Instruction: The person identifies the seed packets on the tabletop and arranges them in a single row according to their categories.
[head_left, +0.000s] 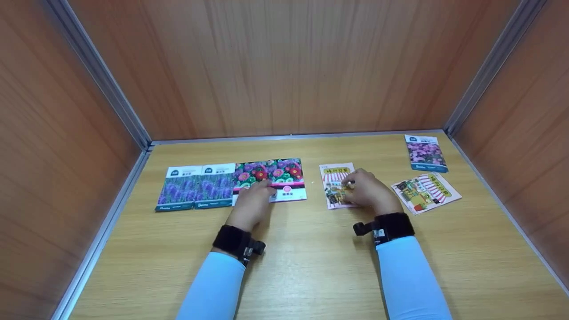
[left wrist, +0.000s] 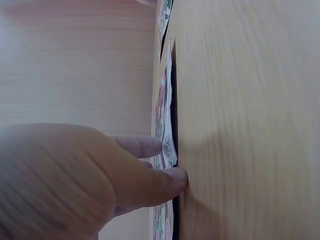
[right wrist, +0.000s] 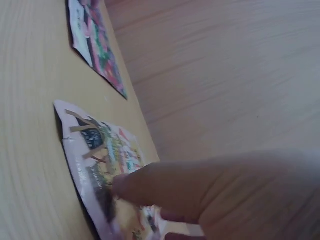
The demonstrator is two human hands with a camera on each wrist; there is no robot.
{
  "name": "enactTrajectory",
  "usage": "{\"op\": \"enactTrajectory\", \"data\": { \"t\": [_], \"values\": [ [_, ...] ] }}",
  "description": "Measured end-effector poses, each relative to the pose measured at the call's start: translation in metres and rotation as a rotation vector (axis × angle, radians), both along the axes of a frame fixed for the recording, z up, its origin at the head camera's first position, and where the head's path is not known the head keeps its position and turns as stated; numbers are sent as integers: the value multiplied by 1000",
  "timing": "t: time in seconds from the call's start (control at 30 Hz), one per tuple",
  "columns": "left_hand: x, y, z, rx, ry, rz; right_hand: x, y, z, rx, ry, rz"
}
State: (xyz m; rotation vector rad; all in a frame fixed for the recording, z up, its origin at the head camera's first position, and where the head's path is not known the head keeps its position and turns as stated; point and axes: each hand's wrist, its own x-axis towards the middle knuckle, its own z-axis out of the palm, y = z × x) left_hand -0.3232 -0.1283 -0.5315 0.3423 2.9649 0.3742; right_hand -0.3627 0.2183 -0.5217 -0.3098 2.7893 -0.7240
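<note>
Mid-frame, left hand (head_left: 252,203), fingers parted, should steady red-flower packets (head_left: 291,178); right hand (head_left: 371,191), fingers seemingly apart, should slide the striped packet (head_left: 331,190) flat.

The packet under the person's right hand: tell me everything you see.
The packet is a thin, flat rectangle with a glossy, paper- or film-like look: pale border, yellow title panel, pink-and-white awning, shop-like drawing below. It lies face up on the table, title end toward the back wall. The right hand covers part of its right side and appears to touch it.
</note>
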Motion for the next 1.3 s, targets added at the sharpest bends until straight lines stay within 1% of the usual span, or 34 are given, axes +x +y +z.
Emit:
{"op": "enactTrajectory", "data": {
  "t": [0.13,0.23,0.33,0.47,0.63,0.77,1.03,1.3],
  "values": [
    [1,1,1,3,-8,3,5,2,4,11,-49,8],
    [1,2,1,-3,-14,3,7,-2,3,9,-81,-25],
    [1,2,1,-5,-21,1,6,-10,-1,24,-85,-50],
    [3,1,1,16,-17,-7,2,-22,-7,62,-47,-46],
    [7,-1,0,63,15,-33,1,-34,-14,84,52,-9],
    [8,-1,-1,75,17,-44,0,-42,-18,97,106,15],
    [9,0,1,53,4,-38,0,-50,-20,123,128,24],
    [9,-2,1,48,2,-51,2,-53,-22,125,153,40]
  ]
}}
